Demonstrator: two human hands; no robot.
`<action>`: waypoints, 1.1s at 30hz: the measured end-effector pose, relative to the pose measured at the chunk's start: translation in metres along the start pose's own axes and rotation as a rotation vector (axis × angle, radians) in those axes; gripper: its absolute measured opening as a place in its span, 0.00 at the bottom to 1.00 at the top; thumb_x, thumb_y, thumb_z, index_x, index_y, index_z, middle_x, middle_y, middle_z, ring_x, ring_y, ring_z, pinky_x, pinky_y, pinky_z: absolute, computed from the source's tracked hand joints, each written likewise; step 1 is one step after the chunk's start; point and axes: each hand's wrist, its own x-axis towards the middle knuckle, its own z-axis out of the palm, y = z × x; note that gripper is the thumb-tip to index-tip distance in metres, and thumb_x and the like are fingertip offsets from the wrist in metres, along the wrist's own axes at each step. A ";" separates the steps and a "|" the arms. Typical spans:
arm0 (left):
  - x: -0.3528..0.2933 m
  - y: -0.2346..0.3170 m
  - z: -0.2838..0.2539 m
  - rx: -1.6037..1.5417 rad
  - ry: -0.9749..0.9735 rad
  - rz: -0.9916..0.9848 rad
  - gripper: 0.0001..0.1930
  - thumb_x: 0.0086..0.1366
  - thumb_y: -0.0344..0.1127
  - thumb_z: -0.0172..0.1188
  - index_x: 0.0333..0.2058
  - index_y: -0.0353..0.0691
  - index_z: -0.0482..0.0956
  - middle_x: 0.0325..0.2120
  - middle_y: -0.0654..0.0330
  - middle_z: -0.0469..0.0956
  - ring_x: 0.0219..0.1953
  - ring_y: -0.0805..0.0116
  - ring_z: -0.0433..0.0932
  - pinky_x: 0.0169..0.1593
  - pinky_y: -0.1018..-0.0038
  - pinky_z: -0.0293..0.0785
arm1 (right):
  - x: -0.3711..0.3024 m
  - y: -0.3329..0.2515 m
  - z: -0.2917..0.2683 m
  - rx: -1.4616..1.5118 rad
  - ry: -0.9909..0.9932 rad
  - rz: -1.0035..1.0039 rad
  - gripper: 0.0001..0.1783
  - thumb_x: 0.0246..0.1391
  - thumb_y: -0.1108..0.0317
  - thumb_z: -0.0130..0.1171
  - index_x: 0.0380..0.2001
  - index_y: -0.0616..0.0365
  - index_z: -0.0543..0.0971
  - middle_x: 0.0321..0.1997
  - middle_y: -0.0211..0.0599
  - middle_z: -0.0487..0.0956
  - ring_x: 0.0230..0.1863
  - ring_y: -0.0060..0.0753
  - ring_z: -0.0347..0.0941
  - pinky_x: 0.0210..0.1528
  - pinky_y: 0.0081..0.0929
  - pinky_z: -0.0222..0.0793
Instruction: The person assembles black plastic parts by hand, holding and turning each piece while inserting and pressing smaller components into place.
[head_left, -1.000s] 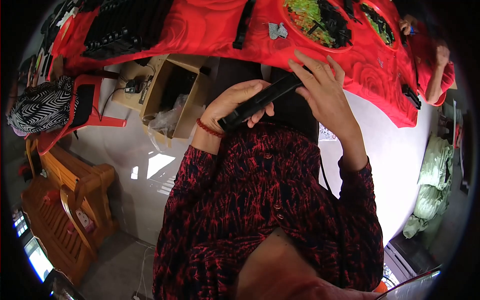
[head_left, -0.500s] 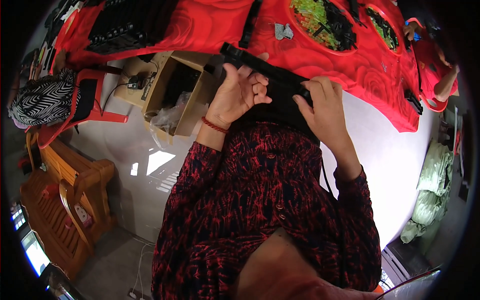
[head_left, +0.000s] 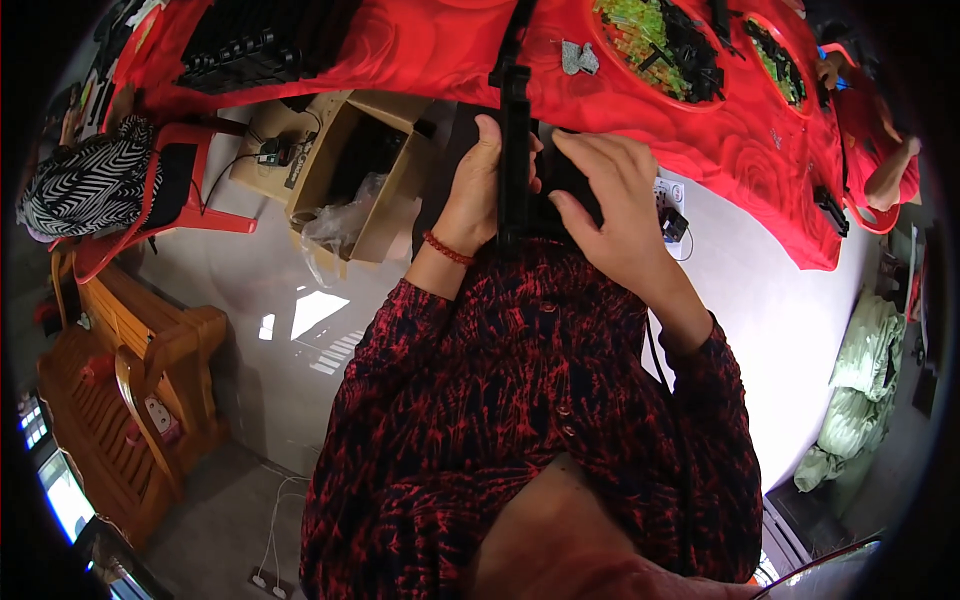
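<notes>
A long black plastic bar (head_left: 514, 150) stands lengthwise in front of me, its near end close to my shirt. My left hand (head_left: 474, 190), a red cord bracelet at its wrist, is closed around the bar from the left; its thumb points up and fingertips show past the bar's right side. To the right of the bar is my right hand (head_left: 615, 195), its fingers stretched out and its thumb apart, with nothing visible in it. Dark cloth over my lap lies behind and below both hands, so the bar's lower end is hard to make out.
A red-covered table (head_left: 440, 50) runs across the far side, with a stack of black parts (head_left: 245, 50) and a basin of green and black pieces (head_left: 665, 50). An open cardboard box (head_left: 405, 185) is at left, near a red chair (head_left: 215, 220). A power strip (head_left: 672, 205) lies right.
The bar has swung from slanting across both hands to pointing away from me. My left hand has closed around it; my right hand has let go and its fingers have straightened.
</notes>
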 end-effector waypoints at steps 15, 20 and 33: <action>-0.004 -0.005 0.012 0.150 -0.049 0.040 0.33 0.75 0.60 0.35 0.52 0.33 0.73 0.46 0.56 0.78 0.48 0.71 0.78 0.52 0.72 0.76 | 0.007 -0.011 0.016 -0.194 -0.261 0.050 0.48 0.39 0.67 0.66 0.67 0.63 0.61 0.54 0.42 0.74 0.61 0.41 0.65 0.72 0.51 0.38; -0.008 -0.007 0.018 0.217 -0.005 0.060 0.31 0.77 0.56 0.35 0.55 0.32 0.72 0.50 0.55 0.77 0.53 0.69 0.75 0.58 0.72 0.71 | 0.008 -0.013 0.019 -0.243 -0.257 0.052 0.47 0.39 0.69 0.64 0.67 0.61 0.61 0.51 0.39 0.76 0.60 0.40 0.65 0.69 0.50 0.43; -0.009 -0.024 0.018 0.218 -0.108 0.054 0.32 0.75 0.59 0.39 0.49 0.32 0.76 0.42 0.62 0.79 0.44 0.78 0.76 0.50 0.78 0.73 | -0.011 -0.002 0.015 -0.146 -0.249 0.192 0.53 0.37 0.74 0.69 0.69 0.63 0.57 0.45 0.38 0.77 0.53 0.38 0.66 0.64 0.43 0.45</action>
